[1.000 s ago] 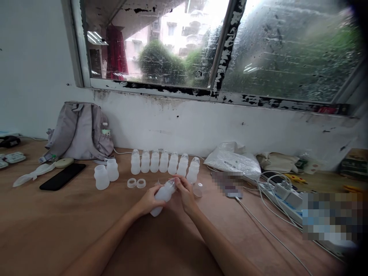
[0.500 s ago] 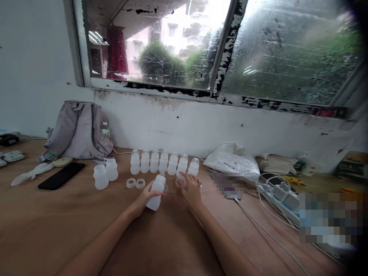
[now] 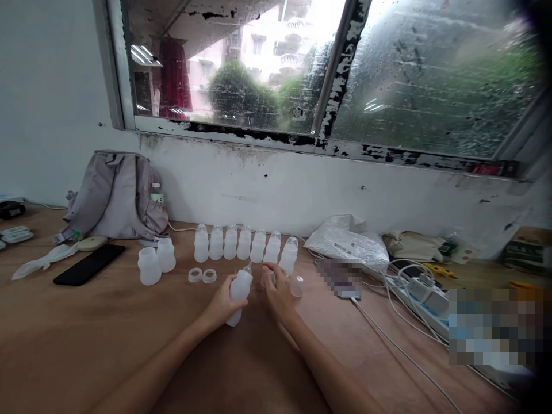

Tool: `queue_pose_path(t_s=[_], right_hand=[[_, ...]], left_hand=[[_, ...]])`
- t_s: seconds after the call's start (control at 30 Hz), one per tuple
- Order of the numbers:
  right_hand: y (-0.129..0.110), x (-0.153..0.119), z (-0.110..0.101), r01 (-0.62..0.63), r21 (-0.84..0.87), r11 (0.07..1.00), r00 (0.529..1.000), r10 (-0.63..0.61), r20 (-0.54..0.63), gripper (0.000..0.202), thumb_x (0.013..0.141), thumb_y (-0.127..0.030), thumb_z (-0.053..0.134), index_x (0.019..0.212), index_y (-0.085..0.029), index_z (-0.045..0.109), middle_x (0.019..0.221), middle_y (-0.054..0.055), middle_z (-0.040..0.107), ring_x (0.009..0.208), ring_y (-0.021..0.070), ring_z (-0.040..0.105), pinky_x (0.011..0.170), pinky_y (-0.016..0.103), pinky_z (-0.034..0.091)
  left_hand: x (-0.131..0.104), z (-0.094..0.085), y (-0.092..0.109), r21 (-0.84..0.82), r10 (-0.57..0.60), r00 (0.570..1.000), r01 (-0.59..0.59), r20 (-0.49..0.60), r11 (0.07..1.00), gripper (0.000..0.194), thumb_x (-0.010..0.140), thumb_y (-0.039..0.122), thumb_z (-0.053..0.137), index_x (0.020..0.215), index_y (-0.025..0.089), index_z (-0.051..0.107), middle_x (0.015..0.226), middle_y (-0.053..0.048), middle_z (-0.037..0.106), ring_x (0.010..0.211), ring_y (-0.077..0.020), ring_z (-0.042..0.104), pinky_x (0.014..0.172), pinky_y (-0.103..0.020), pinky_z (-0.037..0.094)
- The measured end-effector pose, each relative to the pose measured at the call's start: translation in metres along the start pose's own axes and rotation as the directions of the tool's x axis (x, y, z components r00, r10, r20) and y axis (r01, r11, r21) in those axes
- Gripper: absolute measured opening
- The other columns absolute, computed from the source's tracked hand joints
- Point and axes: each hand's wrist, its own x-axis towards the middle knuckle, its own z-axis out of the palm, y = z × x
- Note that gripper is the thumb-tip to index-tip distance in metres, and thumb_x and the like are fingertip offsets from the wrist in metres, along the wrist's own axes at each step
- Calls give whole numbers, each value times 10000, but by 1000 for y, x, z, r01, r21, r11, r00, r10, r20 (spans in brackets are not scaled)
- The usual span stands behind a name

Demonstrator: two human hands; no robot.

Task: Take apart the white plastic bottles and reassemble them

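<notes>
In the middle of the table, my left hand (image 3: 224,302) is wrapped round a frosted white baby bottle (image 3: 238,290). The bottle leans, and a clear teat with a collar tops it. Just to the right, my right hand (image 3: 279,290) has its fingers closed round a clear bottle cap (image 3: 264,280), partly hidden by them. Another clear cap (image 3: 297,286) stands on the table beside that hand. Behind both hands is a row of several capped baby bottles (image 3: 244,244). Two white collar rings (image 3: 202,275) lie to the left of the held bottle.
Two open bottles (image 3: 149,267) stand at the left, near a black phone (image 3: 90,265) and a grey backpack (image 3: 114,195). On the right are a plastic-wrapped package (image 3: 347,244), a power strip (image 3: 425,293) and trailing white cables. A wall with a window rises behind the table.
My left hand has turned the bottle more upright and shifted slightly right. My right hand has drawn back a little from the row, its fingers now curled round the cap.
</notes>
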Motion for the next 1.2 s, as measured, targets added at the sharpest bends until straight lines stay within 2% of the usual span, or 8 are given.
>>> queue_pose_path(t_s=[0.1,0.27,0.43,0.6,0.73,0.83,1.0,1.2], right_hand=[[-23,-9,11,-279,458,844,955,193,226,316,795,-465,449,955,-209,542,923,66,630,872,205,565,744,330,419],[-36,-17,20,-566,585,581,824,402,399,279,608,-346,688,778,-167,558,622,32,640,588,172,579,552,273,423],[-40,-12,14,-576,644,504,814,429,392,212,593,-266,688,731,-164,565,541,-1,605,578,150,572,527,230,401],[-51,-10,6,-552,664,505,834,312,455,207,644,-303,666,770,-177,562,591,-5,619,608,128,566,532,202,387],[-52,-11,4,-557,627,544,827,301,475,249,651,-361,656,805,-191,557,637,0,628,587,129,554,444,184,331],[-50,-12,4,-550,630,549,829,268,490,269,668,-380,631,856,-199,567,765,26,649,726,162,577,550,217,403],[-36,-14,12,-569,609,552,822,361,440,290,640,-376,636,838,-170,586,748,41,635,712,185,567,606,275,427],[-38,-18,19,-483,556,677,875,402,271,266,611,-378,677,720,-155,581,690,18,594,655,153,532,598,263,406]], left_hand=[[-8,10,3,181,26,1000,-26,2,983,425,580,220,627,979,177,488,844,-31,591,778,-202,540,675,-284,374],[-17,16,16,-44,-116,968,129,223,991,234,590,219,600,802,144,535,681,-13,568,618,-157,526,562,-257,372],[-19,13,18,-420,-269,809,519,523,744,267,673,349,524,793,111,523,618,-18,536,472,-123,492,443,-252,377],[-15,16,3,-633,-12,703,647,711,425,334,657,355,517,872,98,529,593,0,488,479,-112,482,407,-215,317],[-12,14,-5,-622,75,647,686,759,377,381,643,365,529,919,103,526,582,8,462,487,-106,457,410,-209,283],[-10,11,-3,-603,11,684,635,729,484,383,648,378,522,919,108,525,596,-2,474,499,-113,463,428,-220,311],[-3,7,3,-372,-95,853,321,513,871,237,692,334,516,841,153,486,627,-9,530,488,-128,490,460,-259,381],[-6,7,1,201,190,968,-221,161,954,516,646,246,597,1138,200,450,939,-71,581,869,-251,524,766,-341,380]])
